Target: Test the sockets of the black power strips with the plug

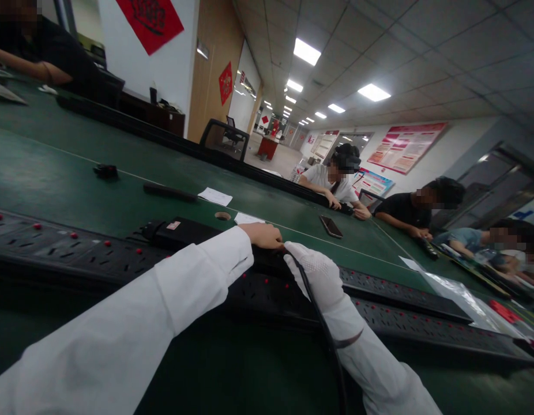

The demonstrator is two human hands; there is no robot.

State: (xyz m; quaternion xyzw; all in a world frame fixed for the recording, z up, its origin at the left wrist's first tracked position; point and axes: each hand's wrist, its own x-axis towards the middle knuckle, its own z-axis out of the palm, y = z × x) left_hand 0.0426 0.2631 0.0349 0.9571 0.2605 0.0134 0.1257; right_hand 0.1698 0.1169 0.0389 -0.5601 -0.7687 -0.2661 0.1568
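Observation:
My left hand [263, 235], bare below a white sleeve, reaches over a long black power strip [76, 253] and rests its curled fingers on a black device [184, 233] lying on the green table [55, 173]. Close beside it, my right hand [319, 276] wears a white glove and is closed around a black cable [323, 328] that runs down along my wrist toward me. What the left fingers grip is hidden. The two hands nearly touch above the strip.
A second power strip [405, 297] runs off to the right. A phone [331, 226], paper slips [215, 196], a black bar [169, 192] and a small black object [105, 170] lie farther out. Several people sit along the table's far right, another at far left.

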